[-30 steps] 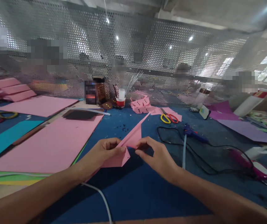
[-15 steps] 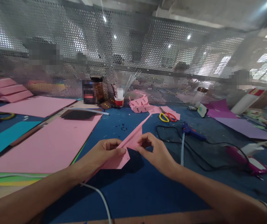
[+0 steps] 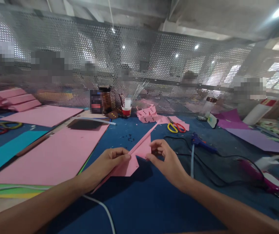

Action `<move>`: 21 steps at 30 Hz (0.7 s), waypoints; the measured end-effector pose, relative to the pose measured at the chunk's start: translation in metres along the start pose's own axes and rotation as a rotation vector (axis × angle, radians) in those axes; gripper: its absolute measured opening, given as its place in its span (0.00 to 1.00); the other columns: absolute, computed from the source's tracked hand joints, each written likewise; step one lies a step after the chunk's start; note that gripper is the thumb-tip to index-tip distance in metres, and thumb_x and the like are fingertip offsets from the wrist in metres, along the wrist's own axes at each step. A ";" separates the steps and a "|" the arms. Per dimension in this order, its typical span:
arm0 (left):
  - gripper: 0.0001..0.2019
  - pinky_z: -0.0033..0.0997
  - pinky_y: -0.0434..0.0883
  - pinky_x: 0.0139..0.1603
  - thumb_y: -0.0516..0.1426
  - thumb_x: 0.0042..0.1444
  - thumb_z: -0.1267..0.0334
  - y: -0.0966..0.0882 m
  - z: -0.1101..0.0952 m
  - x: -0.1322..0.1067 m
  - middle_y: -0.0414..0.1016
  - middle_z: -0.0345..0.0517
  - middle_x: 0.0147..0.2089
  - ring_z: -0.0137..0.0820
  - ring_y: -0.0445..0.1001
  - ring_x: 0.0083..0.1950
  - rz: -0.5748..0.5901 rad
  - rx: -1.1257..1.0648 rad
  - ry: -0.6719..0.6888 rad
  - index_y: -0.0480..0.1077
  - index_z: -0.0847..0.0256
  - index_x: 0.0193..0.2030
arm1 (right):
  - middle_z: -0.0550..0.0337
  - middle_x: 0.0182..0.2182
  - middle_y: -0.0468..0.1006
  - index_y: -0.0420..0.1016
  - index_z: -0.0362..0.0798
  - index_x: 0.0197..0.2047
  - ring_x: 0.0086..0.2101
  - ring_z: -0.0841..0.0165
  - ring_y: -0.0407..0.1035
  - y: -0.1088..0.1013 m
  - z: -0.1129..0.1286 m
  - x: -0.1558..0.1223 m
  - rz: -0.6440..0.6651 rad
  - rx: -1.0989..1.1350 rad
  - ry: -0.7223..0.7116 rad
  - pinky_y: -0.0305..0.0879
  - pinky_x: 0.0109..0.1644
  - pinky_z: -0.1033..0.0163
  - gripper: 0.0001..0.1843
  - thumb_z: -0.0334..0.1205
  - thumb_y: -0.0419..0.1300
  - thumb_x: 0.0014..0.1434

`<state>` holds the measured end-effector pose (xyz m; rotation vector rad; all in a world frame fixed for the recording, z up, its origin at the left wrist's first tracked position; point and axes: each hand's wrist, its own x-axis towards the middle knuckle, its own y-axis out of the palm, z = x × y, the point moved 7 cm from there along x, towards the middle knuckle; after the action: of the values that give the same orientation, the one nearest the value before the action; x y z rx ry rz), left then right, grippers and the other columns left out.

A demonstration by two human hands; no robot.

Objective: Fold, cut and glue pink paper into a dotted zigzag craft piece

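My left hand point(image 3: 113, 160) pinches a folded piece of pink paper point(image 3: 127, 167) between thumb and fingers. The paper is held tilted above the blue tabletop, with a long narrow strip running away up to the right and flaps hanging below it. At the paper's right flap is my right hand point(image 3: 165, 157), its thumb and fingers apart. The thumb tip is at the flap's lower corner; whether it touches I cannot tell. Beyond the hands stands a pink paper shape with black dots point(image 3: 147, 114).
Scissors point(image 3: 175, 126) lie beyond my right hand, and a blue glue gun point(image 3: 201, 143) with its cord lies to the right. A magenta power strip point(image 3: 263, 177) is further right. Pink sheets point(image 3: 53, 156) cover the left side. A perforated metal screen point(image 3: 154, 65) stands behind.
My right hand's fingers have parted from their pinch on the paper's flap. My left hand keeps its hold. The view has tipped up a little.
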<state>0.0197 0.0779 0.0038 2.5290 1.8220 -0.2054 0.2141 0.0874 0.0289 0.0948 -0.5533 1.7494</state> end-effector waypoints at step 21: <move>0.08 0.21 0.74 0.39 0.66 0.56 0.66 -0.014 -0.017 0.003 0.73 0.41 0.35 0.24 0.74 0.34 -0.012 -0.572 0.035 0.76 0.64 0.41 | 0.59 0.39 0.78 0.68 0.49 0.48 0.37 0.68 0.76 0.008 -0.007 -0.001 0.119 0.086 0.079 0.69 0.46 0.60 0.11 0.46 0.58 0.67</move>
<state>0.0089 0.0870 0.0212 2.1273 1.6069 0.3179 0.2084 0.0881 0.0198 0.0543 -0.4338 1.8842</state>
